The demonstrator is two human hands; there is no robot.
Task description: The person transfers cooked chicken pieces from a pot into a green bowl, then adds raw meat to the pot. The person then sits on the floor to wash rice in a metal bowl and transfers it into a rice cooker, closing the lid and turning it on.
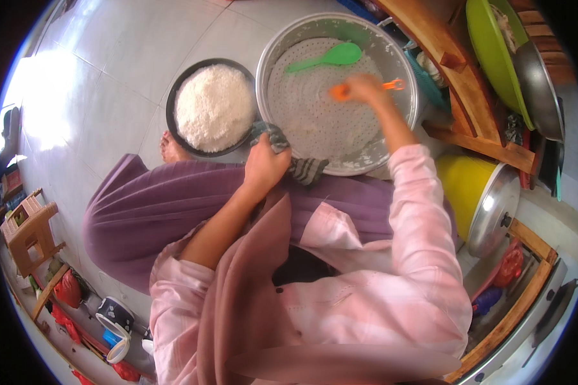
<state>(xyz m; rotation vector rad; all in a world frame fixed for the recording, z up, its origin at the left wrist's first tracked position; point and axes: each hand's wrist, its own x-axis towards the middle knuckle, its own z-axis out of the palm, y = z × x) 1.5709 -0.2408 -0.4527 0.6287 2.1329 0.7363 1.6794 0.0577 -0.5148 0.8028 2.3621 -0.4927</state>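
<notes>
My left hand [269, 161] grips a dark striped cloth [308, 169] beside the near rim of a large round metal steamer pot [265, 103]. A perforated metal plate [313, 110] lies inside the pot, with some white residue around it. Over the plate, my right hand [365, 89] is closed on an orange plastic utensil [339, 92], whose handle sticks out to the right; its exact kind is blurred. A green plastic spoon [342, 54] lies on the far part of the plate. To the pot's left, a dark round pan [171, 118] holds a heap of white grains or gratings [214, 108].
A wooden stand [481, 147] with a green basin [496, 62] and a metal pan [539, 91] is at the right. Below it lies a yellow pot [457, 187] with a metal lid [496, 209]. My bare foot [173, 148] is near the dark pan.
</notes>
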